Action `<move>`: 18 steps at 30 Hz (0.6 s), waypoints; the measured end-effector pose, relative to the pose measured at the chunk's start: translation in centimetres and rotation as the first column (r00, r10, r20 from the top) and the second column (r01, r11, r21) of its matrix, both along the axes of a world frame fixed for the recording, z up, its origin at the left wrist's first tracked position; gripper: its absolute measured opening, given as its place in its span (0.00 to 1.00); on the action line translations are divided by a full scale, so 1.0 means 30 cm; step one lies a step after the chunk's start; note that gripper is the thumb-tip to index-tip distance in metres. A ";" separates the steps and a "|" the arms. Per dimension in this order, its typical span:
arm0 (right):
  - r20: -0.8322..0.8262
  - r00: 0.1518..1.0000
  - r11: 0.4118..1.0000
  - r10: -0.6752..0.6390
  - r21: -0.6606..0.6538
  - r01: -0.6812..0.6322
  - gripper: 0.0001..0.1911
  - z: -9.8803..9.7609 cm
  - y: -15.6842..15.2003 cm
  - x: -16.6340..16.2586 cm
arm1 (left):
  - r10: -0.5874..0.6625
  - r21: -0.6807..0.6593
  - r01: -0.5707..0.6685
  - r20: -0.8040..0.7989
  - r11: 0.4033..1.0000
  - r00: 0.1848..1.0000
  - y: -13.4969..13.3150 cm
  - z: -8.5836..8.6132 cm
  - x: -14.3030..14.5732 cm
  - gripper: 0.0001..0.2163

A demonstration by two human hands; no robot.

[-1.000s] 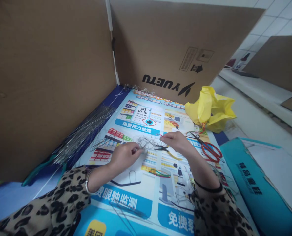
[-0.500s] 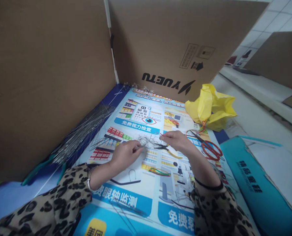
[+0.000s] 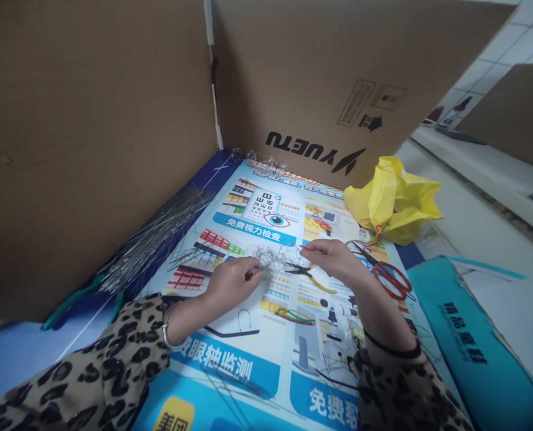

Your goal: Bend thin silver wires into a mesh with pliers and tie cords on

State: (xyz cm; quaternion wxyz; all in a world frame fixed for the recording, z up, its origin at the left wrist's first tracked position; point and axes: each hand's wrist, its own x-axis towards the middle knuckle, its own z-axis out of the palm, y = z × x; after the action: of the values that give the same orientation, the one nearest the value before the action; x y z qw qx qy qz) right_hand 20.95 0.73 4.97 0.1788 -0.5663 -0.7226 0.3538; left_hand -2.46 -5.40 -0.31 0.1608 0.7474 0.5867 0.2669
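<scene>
My left hand [image 3: 236, 282] is closed in a pinch beside a loose tangle of thin silvery wire [image 3: 266, 256], its fingertips on the wire at the tangle's left side. To the right, my right hand [image 3: 336, 260] pinches a thin red strand [image 3: 306, 248], whose end shows past the fingertips. Between the hands lie small pliers with black jaws and a yellow handle [image 3: 323, 285]. Red-handled scissors [image 3: 391, 280] lie just right of my right hand. Closer to me is a small bundle of green, yellow and red strands [image 3: 296, 316].
Long straight wires [image 3: 150, 239] lie at the left by a teal-handled tool [image 3: 71, 306]. Cardboard panels [image 3: 302, 66] stand behind and at the left. A crumpled yellow bag [image 3: 383, 194] and a teal box [image 3: 455, 323] are on the right. A printed poster [image 3: 244, 383] covers the table.
The view has shifted slightly, moving the scene to the right in the picture. My right hand has drawn a little to the right with the red strand; my left hand keeps its pinch.
</scene>
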 end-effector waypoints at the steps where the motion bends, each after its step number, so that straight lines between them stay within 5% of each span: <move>1: 0.002 1.000 1.000 -0.006 -0.010 0.006 0.17 0.002 0.000 0.002 | 0.001 0.008 -0.001 0.007 1.000 1.000 -0.001 -0.003 -0.001 0.09; 18: 0.022 0.993 0.989 -0.115 0.096 0.112 0.17 0.006 0.005 0.016 | -0.009 -0.014 0.010 0.077 1.000 0.997 -0.003 -0.030 -0.013 0.08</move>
State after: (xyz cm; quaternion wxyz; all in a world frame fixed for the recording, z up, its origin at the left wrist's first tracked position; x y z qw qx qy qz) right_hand 21.44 0.88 5.14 0.2155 -0.6022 -0.7075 0.3006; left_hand -2.86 -5.49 -1.22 0.1899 0.7381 0.5784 0.2907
